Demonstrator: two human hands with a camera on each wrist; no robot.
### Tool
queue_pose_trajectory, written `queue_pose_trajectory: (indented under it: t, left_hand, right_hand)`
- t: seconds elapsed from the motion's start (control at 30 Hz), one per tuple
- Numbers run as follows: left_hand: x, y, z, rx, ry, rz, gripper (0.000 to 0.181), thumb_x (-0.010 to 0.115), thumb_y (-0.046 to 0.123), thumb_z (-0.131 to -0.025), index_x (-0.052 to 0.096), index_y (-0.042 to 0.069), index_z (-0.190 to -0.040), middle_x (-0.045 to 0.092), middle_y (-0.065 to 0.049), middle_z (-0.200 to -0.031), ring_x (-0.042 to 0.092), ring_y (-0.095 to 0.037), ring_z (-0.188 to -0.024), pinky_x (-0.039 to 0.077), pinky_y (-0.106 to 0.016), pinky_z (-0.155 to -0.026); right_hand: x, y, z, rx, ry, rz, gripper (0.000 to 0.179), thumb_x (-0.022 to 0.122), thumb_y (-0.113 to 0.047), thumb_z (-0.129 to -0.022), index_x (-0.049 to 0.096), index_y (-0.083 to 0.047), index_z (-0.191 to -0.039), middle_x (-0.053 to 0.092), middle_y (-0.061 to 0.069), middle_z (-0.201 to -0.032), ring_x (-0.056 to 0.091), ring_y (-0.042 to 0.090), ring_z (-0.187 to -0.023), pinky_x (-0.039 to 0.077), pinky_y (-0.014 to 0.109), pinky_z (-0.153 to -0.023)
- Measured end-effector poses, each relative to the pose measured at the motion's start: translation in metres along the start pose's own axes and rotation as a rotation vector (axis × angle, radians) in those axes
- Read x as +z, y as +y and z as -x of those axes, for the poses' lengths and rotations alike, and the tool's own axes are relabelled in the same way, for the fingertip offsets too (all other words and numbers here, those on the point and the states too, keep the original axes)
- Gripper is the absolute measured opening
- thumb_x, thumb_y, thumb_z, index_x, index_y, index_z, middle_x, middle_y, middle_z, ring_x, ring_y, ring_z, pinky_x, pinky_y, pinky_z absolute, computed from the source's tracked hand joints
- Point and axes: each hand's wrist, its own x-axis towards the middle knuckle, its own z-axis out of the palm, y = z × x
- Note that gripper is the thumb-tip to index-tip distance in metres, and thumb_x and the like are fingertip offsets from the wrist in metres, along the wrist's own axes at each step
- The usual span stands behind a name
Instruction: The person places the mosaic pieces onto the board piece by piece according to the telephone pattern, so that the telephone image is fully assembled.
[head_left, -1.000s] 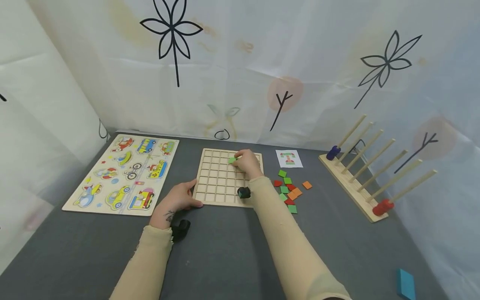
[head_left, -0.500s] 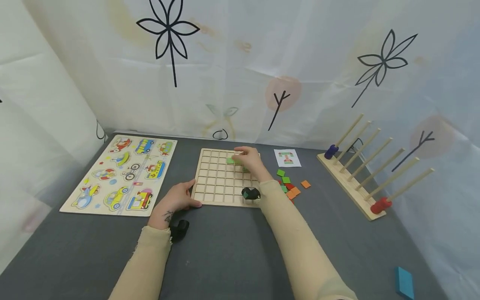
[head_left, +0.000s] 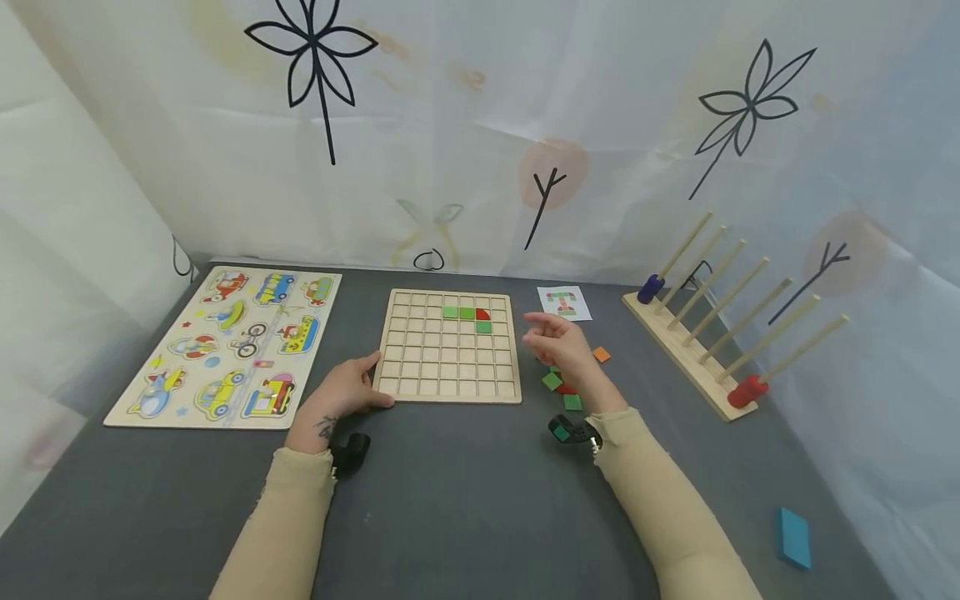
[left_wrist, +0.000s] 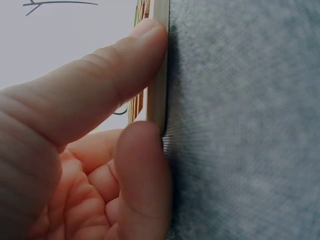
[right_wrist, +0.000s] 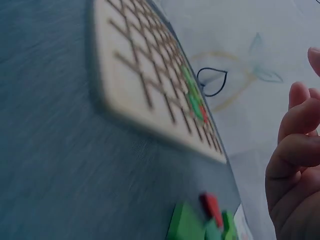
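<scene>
Board (head_left: 442,364), one, lies flat at the centre of the frame on the dark worktop (head_left: 457,508). Four tiles sit in its cells, upper right of its middle: three green tiles (head_left: 450,312) and one red tile (head_left: 482,315). Two of the green ones and the red make a row; the third green is directly below the red.

Left hand (head_left: 339,398) holds the lower left corner of the board between thumb and fingers. Right hand (head_left: 561,346) is apart from the board, just right of it, fingers loosely bent with narrow gaps between them.

Loose tiles (head_left: 573,402) lie under and around the right hand: at least three green, one red and one orange show; the hand covers part of the group, so the full count cannot be told.

One card (head_left: 565,302) lies above that hand, one puzzle (head_left: 300,367) at left, one blue block (head_left: 793,537) lower right. One rack (head_left: 693,364) at right has seven pegs.

A narrow strip of worktop separates the board's upper edge from the white sheet (head_left: 450,133); wider strips run towards the puzzle and the loose tiles. Broad worktop stretches below, between two sleeves (head_left: 273,525).
</scene>
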Motion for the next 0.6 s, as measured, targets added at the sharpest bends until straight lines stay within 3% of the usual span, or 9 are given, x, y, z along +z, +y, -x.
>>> queue_pose_trajectory:
  t: [0.3,0.6]
  left_hand:
    - [-0.001,0.001,0.0,-0.008,-0.004,0.015,0.092,0.079,0.02,-0.072,0.025,0.004,-0.146,0.049,-0.007,-0.068,0.047,-0.016,-0.054,0.036,-0.028,-0.052]
    - [-0.001,0.002,0.001,-0.013,-0.011,0.008,0.093,0.079,0.021,-0.072,0.025,0.003,-0.146,0.049,-0.006,-0.067,0.046,-0.015,-0.054,0.036,-0.028,-0.052]
  right_hand:
    - [-0.042,0.022,0.049,0.13,0.027,0.125,0.05,0.062,-0.002,-0.085,0.043,0.01,-0.13,0.056,-0.01,-0.07,0.036,0.004,-0.049,0.03,0.021,-0.047]
    - [-0.06,0.031,0.078,0.24,0.012,0.263,0.049,0.066,-0.003,-0.081,0.048,0.011,-0.124,0.054,-0.01,-0.061,0.034,0.004,-0.045,0.029,0.022,-0.045]
